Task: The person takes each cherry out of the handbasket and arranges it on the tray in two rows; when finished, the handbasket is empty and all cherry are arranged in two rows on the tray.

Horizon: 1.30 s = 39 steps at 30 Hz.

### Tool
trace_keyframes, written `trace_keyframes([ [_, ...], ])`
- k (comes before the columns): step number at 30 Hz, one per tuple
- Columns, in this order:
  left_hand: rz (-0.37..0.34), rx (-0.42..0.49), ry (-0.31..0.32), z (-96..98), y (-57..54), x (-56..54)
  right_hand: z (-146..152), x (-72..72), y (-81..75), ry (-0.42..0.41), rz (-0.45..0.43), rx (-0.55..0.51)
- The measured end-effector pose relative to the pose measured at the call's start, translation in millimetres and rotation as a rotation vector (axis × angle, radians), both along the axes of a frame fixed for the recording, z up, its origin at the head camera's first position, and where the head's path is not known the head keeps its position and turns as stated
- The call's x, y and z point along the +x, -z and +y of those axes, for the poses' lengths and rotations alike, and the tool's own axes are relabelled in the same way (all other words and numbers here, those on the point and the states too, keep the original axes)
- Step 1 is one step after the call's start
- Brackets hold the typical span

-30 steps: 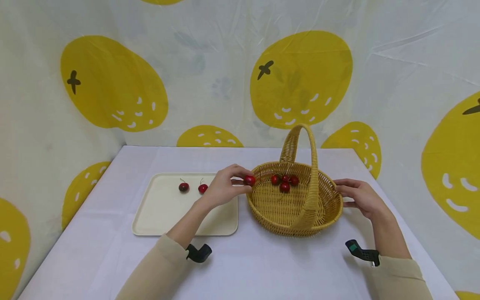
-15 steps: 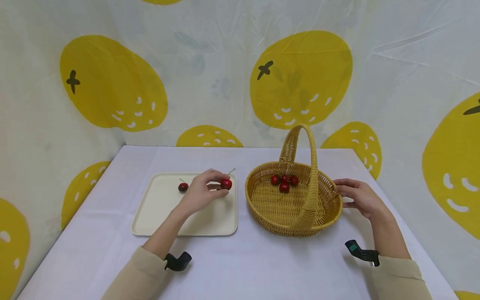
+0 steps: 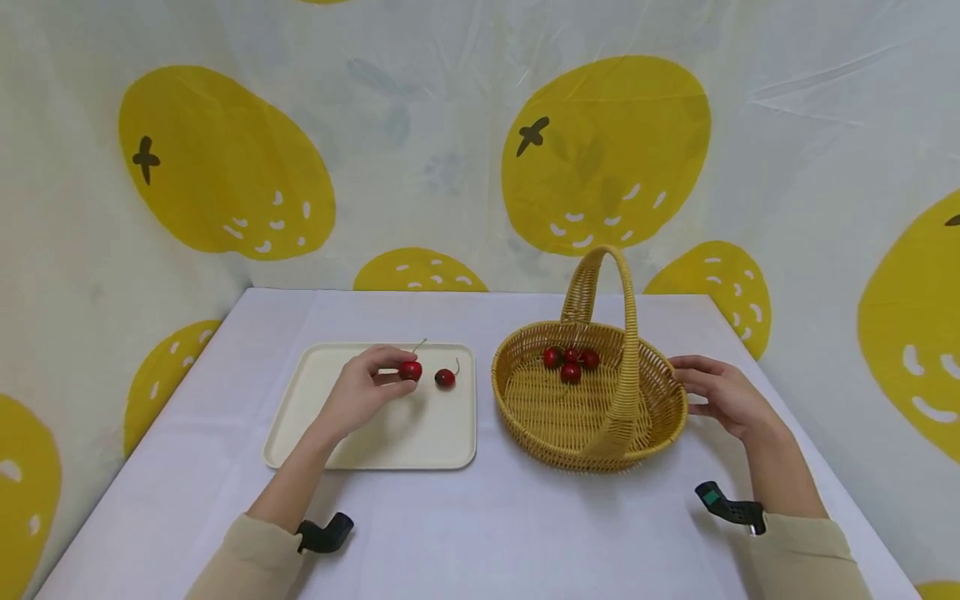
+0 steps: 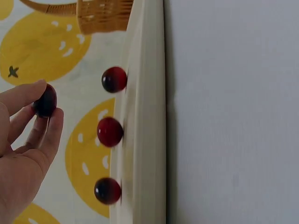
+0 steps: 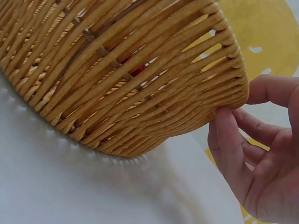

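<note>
My left hand (image 3: 362, 390) pinches a red cherry (image 3: 411, 372), stem upward, above the cream tray (image 3: 442, 442). The left wrist view has this cherry (image 4: 46, 101) between thumb and fingertips, while three others rest on the tray; of those, the head view leaves one cherry (image 3: 445, 379) visible, to the right of the held one. My hand hides the rest there. Right of the tray stands a wicker basket (image 3: 540, 421) with an arched handle and several cherries (image 3: 571, 372) inside. My right hand (image 3: 726, 398) grips its right rim, thumb outside in the right wrist view.
A white cloth (image 3: 480, 533) covers the table. Patterned fabric (image 3: 435, 125) with large yellow fruit hangs behind and at the sides. The basket's tall handle (image 3: 628, 333) rises over its opening. A narrow gap separates tray and basket.
My left hand has carried its cherry leftward from the basket's left rim to above the tray's middle, uncovering the cherry at the tray's right. My right hand stays on the basket.
</note>
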<state>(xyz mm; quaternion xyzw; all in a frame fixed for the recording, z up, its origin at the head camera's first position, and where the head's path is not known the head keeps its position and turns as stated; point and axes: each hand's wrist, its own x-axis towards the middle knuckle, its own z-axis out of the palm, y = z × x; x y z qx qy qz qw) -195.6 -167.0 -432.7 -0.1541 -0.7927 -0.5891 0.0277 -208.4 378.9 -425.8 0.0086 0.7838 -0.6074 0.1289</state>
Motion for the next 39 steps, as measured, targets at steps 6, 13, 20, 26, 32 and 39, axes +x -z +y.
trace_keyframes([
  [6,0.018,-0.091,-0.095,-22.7,-2.3,2.5,1.3,1.0,0.1,0.000,-0.033,-0.069],
  [13,0.039,-0.057,-0.126,-45.6,-2.5,0.5,4.1,4.8,-2.4,-0.044,-0.024,-0.167],
  [20,0.042,-0.098,-0.162,-66.0,-0.7,0.3,6.9,6.6,-3.4,-0.105,0.028,-0.137],
  [26,0.028,-0.143,-0.179,-77.1,1.2,-3.0,9.3,8.5,-4.0,-0.116,0.040,-0.080],
  [32,-0.035,-0.261,-0.230,-87.4,-1.1,-3.3,9.5,9.6,-4.7,-0.121,0.037,-0.087],
  [39,-0.100,-0.376,-0.259,-96.9,-0.7,-10.6,10.0,11.6,-4.8,-0.122,0.036,-0.080],
])
